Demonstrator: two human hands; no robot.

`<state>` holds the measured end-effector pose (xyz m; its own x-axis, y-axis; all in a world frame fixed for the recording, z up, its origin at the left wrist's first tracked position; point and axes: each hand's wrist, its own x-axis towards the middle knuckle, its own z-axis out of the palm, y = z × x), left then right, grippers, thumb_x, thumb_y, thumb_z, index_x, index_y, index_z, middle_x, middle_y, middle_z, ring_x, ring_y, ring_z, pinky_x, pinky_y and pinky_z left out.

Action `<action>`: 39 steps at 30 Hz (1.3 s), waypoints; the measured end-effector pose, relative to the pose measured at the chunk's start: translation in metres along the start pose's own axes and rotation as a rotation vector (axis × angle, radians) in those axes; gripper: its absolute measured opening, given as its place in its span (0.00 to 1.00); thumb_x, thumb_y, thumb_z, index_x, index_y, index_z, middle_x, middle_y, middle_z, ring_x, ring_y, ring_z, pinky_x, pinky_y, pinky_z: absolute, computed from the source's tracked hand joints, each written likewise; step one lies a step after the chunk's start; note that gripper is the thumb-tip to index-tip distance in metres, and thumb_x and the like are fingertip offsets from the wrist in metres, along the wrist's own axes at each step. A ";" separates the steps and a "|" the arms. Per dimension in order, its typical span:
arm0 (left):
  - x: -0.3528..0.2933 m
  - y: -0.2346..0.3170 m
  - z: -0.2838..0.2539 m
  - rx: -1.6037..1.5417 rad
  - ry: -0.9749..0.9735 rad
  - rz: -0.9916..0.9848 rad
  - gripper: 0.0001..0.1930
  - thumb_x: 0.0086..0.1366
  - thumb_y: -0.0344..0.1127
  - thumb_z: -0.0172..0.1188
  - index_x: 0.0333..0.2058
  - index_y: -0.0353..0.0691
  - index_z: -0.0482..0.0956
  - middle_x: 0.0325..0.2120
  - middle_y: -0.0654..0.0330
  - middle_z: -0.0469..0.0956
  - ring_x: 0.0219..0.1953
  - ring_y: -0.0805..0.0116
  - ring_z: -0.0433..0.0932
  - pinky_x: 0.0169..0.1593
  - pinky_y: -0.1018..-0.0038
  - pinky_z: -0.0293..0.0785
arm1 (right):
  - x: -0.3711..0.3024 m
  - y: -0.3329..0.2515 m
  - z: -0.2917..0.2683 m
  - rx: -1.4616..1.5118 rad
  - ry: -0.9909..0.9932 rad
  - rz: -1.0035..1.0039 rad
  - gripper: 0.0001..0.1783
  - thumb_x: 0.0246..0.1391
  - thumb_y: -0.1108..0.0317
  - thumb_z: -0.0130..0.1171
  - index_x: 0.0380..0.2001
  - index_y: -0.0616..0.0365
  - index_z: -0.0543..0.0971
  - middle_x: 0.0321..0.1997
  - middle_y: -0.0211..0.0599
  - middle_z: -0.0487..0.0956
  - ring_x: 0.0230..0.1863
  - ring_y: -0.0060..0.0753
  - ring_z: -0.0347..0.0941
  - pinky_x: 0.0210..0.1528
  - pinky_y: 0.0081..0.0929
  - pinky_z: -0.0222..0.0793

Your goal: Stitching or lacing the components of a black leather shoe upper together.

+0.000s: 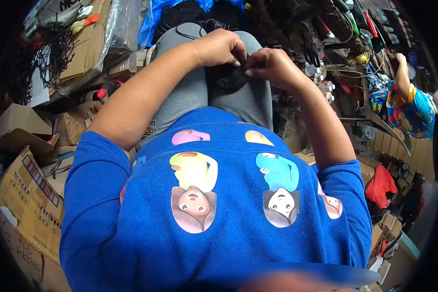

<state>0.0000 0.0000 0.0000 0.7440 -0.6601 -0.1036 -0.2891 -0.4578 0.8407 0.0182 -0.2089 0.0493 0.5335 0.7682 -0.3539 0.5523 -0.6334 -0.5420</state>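
Clearly, the work sat on the person's lap point(180, 92), in grey trousers, where a rounded black piece point(230, 82) lay toward the knee edge, over the inner edge of the right thigh. 2 bare hands met above it, near each other. The left hand point(223, 47) was bent down at the wrist, thumb and fingers pinched on the far part of the black piece; the right hand point(271, 65) came in from the other side, its thumb and forefinger closed on it too. Exactly which bit each fingertip gripped was too dark for me to tell.

Beyond the lap's left edge stood a bottle with a red cap point(102, 93), and farther out lay an open cardboard box point(23, 127) and a tangle of black cords point(48, 63). Past the right edge I saw clear bottles with white caps point(327, 88) and, well apart, a red cloth point(381, 186). Also over there, 1 other person in a bright patterned shirt point(416, 114) held an arm out.
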 end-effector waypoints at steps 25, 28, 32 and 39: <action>-0.041 0.027 0.015 -1.540 0.492 0.121 0.19 0.69 0.48 0.42 0.22 0.44 0.66 0.17 0.67 0.64 0.19 0.72 0.62 0.42 0.69 0.67 | -0.013 0.039 0.033 2.188 0.212 -0.119 0.23 0.63 0.53 0.42 0.16 0.50 0.64 0.14 0.24 0.58 0.16 0.22 0.54 0.31 0.26 0.59; -0.070 0.018 -0.002 -1.535 0.448 0.085 0.19 0.70 0.45 0.41 0.19 0.46 0.59 0.14 0.70 0.55 0.17 0.75 0.54 0.41 0.67 0.67 | -0.034 0.034 0.033 1.994 0.378 0.089 0.25 0.64 0.53 0.41 0.12 0.48 0.59 0.10 0.22 0.51 0.13 0.21 0.46 0.28 0.26 0.54; -0.075 0.021 -0.009 -1.478 0.700 -0.200 0.19 0.70 0.45 0.41 0.22 0.43 0.68 0.15 0.67 0.61 0.20 0.71 0.67 0.42 0.68 0.68 | -0.038 0.049 0.034 1.996 0.388 0.156 0.21 0.63 0.54 0.44 0.17 0.52 0.63 0.15 0.24 0.58 0.16 0.24 0.52 0.37 0.32 0.63; -0.167 -0.007 -0.083 -0.812 0.678 -0.469 0.17 0.59 0.30 0.57 0.48 0.34 0.75 0.43 0.58 0.76 0.44 0.71 0.75 0.47 0.78 0.71 | -0.099 0.098 -0.010 0.536 0.405 0.662 0.29 0.48 0.66 0.64 0.55 0.56 0.71 0.50 0.45 0.74 0.49 0.32 0.71 0.49 0.28 0.67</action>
<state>-0.0721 0.1627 0.0551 0.9171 0.0412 -0.3965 0.3905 0.1067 0.9144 0.0264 -0.3481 0.0389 0.8711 0.1128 -0.4779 -0.2572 -0.7243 -0.6397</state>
